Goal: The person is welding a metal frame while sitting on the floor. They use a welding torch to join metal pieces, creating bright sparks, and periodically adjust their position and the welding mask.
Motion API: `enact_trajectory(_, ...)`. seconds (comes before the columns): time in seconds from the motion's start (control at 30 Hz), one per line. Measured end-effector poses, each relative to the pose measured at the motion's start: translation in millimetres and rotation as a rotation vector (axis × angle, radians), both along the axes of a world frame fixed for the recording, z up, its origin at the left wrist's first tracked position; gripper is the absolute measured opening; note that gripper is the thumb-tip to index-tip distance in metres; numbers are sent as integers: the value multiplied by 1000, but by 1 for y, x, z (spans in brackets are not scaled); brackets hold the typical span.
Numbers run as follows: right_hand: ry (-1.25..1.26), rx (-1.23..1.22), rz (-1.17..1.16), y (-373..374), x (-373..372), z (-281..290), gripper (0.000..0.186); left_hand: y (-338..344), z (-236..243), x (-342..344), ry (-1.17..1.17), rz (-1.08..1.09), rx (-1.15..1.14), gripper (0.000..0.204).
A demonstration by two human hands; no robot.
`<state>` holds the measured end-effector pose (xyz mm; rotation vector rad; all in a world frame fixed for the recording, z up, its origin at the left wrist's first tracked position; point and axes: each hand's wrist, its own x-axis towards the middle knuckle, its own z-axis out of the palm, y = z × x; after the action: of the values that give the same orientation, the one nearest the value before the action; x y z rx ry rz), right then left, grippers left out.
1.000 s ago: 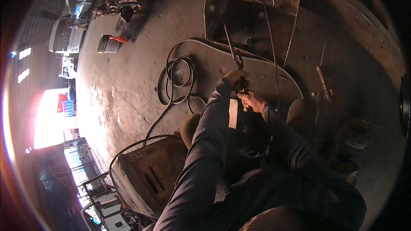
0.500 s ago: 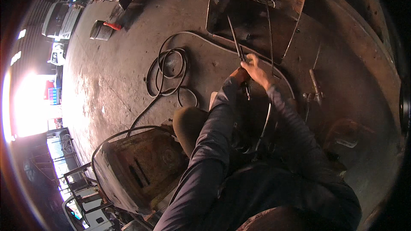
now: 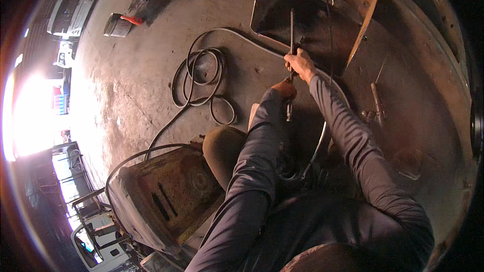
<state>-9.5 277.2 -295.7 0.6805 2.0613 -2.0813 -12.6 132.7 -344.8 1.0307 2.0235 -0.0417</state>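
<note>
My left hand (image 3: 286, 89) is closed round the lower part of a long thin metal rod (image 3: 292, 27), whose narrow end stub shows below the fist. Higher up the same rod, my right hand (image 3: 301, 64) grips it with bent fingers. The rod points away from me, nearly straight up in the view. What exactly the rod is cannot be made out. Just beyond my hands stands a dark metal panel (image 3: 275, 12) with a bent edge. A grey hose (image 3: 222, 29) runs along the floor behind my right hand.
Loops of hose (image 3: 220, 73) lie on the concrete floor at left. Near my left knee (image 3: 222, 153) is a rusty metal box (image 3: 166, 199). A T-shaped metal tool (image 3: 376, 99) lies at right. Farther off stands a container (image 3: 117, 26) with a red-orange thing on it.
My right hand has slid up the rod, away from my left hand. The rod has turned from a slant to nearly straight. My view has shifted slightly.
</note>
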Motion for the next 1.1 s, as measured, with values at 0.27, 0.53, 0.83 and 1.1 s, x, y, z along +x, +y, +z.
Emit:
enact_trajectory(0.27,129,45,-68,-12,59,-18,33,-11,52,7,-201,363,-138,53)
enact_trajectory(0.53,315,200,-171,11,96,-3,29,3,40,7,-315,376,-21,74)
enact_trajectory(0.83,45,-104,-359,38,91,19,38,27,61,12,-265,533,130,64)
enact_trajectory(1.1,114,339,-257,14,144,26,47,40,-1,24,-103,579,221,65)
